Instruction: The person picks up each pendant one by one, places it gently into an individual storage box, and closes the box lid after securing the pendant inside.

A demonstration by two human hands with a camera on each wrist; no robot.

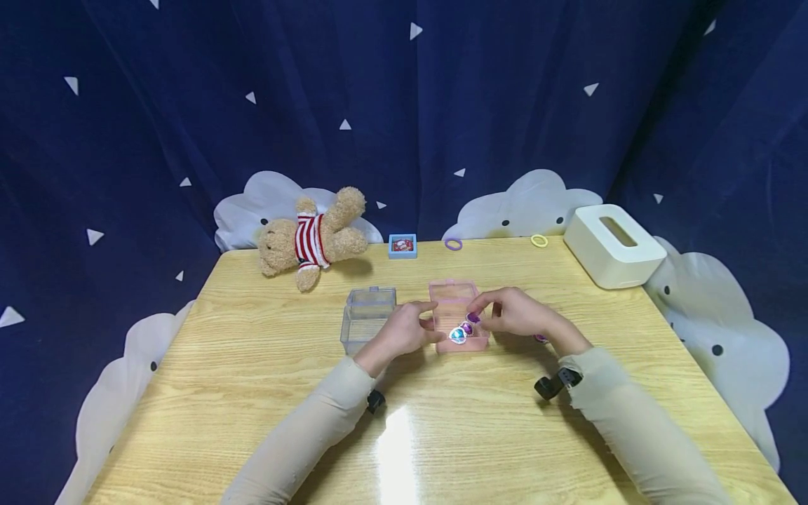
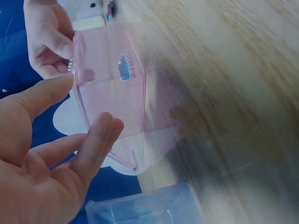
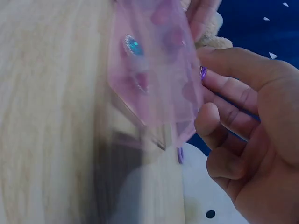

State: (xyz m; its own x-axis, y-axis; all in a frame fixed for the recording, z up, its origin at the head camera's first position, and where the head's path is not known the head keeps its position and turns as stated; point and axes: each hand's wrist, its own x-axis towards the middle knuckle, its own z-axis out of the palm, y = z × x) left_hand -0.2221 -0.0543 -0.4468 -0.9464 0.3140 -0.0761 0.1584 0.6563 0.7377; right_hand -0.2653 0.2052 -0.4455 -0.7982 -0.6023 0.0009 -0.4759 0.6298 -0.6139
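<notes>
A pink clear box [image 1: 447, 345] stands open, holding a blue gem [image 1: 458, 336] and a purple gem [image 1: 467, 327] with pale beaded borders. My left hand [image 1: 404, 328] touches the box's left side, thumb near the front and a finger farther back, slightly bent. Over the right side, my right hand [image 1: 514, 312] pinches another purple gem [image 1: 473, 318]. In the left wrist view, the left hand [image 2: 51, 158] rests against the pink wall [image 2: 110, 105]. From the right wrist, the held gem [image 3: 203, 72] shows by the right hand's [image 3: 261, 116] fingertips.
Left of the pink box is an open grey clear box [image 1: 346, 330]. Under my right forearm lies another gem [image 1: 541, 338]. Along the back are a teddy bear [image 1: 315, 238], blue-framed item [image 1: 402, 246], purple ring [image 1: 453, 244], yellow ring [image 1: 539, 240] and white tissue box [image 1: 612, 245].
</notes>
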